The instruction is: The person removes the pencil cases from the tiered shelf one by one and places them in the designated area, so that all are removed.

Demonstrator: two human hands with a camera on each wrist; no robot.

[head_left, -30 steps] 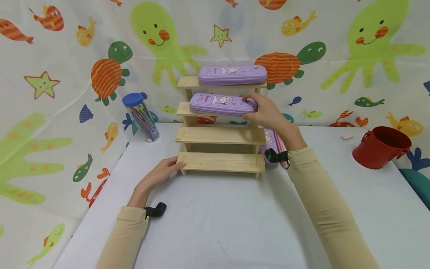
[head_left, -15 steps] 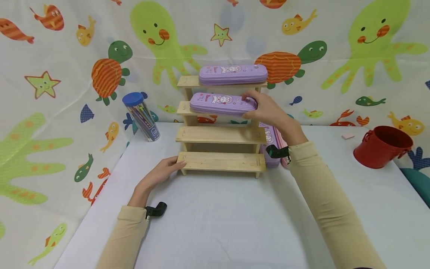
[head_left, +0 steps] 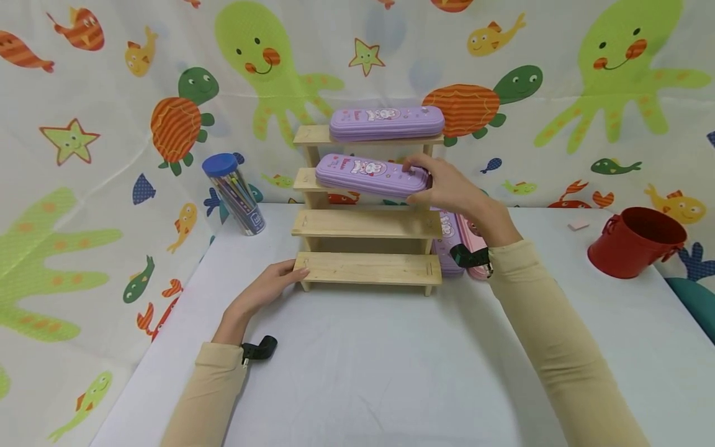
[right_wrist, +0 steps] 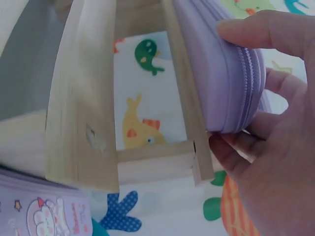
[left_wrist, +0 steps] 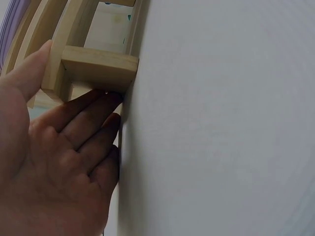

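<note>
A wooden four-step rack [head_left: 365, 225] stands on the white table. My right hand [head_left: 447, 186] pinches the right end of a purple pencil case [head_left: 357, 174] at the second step from the top. In the head view the case slants, its right end lower and over the step's front edge. The right wrist view shows the thumb on the zippered case [right_wrist: 216, 73] and fingers round its far side. My left hand [head_left: 267, 290] holds the lowest step's left end, thumb on top, fingers under it against the leg. Another purple pencil case [head_left: 386, 123] lies on the top step.
Right of the rack lie a purple case [head_left: 447, 251] and a pink case [head_left: 475, 239], partly behind my right wrist. A clear tub of pens with a blue lid [head_left: 234, 192] stands left. Right sit a red bucket [head_left: 625, 248] and a small pink block [head_left: 578, 226].
The right end of the held pencil case has dropped and come forward, so it now slants. My right hand moved slightly right and down with it. The left hand stayed put.
</note>
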